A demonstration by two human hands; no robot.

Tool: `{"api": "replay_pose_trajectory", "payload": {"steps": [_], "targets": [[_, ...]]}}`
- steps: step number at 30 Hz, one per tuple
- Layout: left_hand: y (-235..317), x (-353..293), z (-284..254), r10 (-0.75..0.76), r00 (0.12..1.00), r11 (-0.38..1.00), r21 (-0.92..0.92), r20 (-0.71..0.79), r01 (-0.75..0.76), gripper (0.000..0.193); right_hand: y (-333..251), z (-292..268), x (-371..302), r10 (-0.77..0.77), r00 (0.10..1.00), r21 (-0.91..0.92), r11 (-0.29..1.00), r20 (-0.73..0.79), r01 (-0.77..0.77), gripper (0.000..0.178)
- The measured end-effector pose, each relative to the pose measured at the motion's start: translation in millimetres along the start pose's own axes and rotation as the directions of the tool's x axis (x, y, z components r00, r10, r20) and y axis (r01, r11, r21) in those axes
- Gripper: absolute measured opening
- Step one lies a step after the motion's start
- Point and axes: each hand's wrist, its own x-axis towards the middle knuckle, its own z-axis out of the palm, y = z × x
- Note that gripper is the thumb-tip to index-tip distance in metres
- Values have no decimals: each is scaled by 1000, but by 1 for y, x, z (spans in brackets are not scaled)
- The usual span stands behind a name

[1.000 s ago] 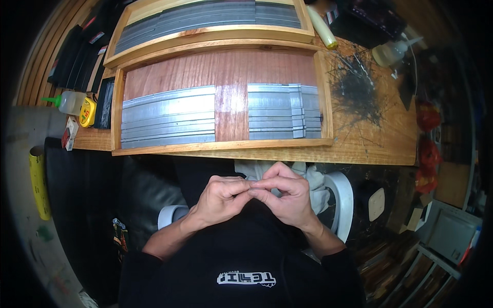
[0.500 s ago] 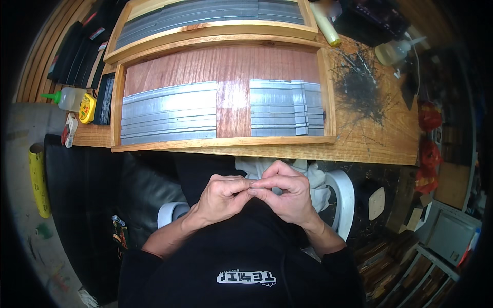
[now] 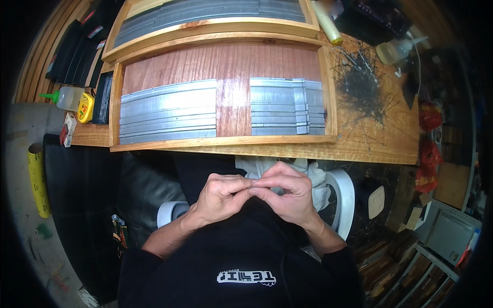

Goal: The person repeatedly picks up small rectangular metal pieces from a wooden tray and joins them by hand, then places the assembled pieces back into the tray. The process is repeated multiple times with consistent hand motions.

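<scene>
My left hand [image 3: 222, 196] and my right hand [image 3: 286, 193] meet in front of my chest, below the table edge, fingertips pressed together. Whatever is pinched between them is too small to make out. Behind them lies a white cloth [image 3: 267, 167] on my lap. On the wooden table [image 3: 370, 146] stands a shallow wooden tray [image 3: 226, 141] with a reddish floor. It holds two stacks of grey metal strips, a long one at the left [image 3: 167, 110] and a shorter one at the right [image 3: 285, 107].
A second wooden tray [image 3: 215, 23] with grey strips lies behind the first. A heap of thin dark wire pieces [image 3: 362, 90] sits at the table's right. A yellow tape measure [image 3: 85, 107] and a green-capped bottle [image 3: 65, 97] are at the left. A white stool rim [image 3: 345, 197] shows beside me.
My hands have stayed joined with only small finger movements. The view has shifted slightly.
</scene>
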Motion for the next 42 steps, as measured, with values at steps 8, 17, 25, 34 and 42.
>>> {"api": "replay_pose_trajectory", "payload": {"steps": [8, 17, 25, 34, 42], "targets": [[-1, 0, 0, -19, 1000, 1000, -11, 13, 19, 21, 2, -1, 0, -10, 1000, -23, 1000, -3, 10, 15], [3, 0, 1, -53, 999, 998, -26, -5, 53, 18, -2, -2, 2, -33, 999, -81, 996, -5, 32, 15], [3, 0, 1, -72, 997, 997, -21, -3, 72, 17, -2, 1, 2, -92, 996, -119, 989, -20, 89, 16], [5, 2, 0, -72, 997, 997, -6, 7, 72, 16, 1, 3, 1, -136, 990, -139, 982, -47, 129, 16], [10, 6, 3, -72, 997, 997, 5, -2, 72, 18, -6, -1, -1, -117, 990, -182, 978, -82, 100, 18]]}}
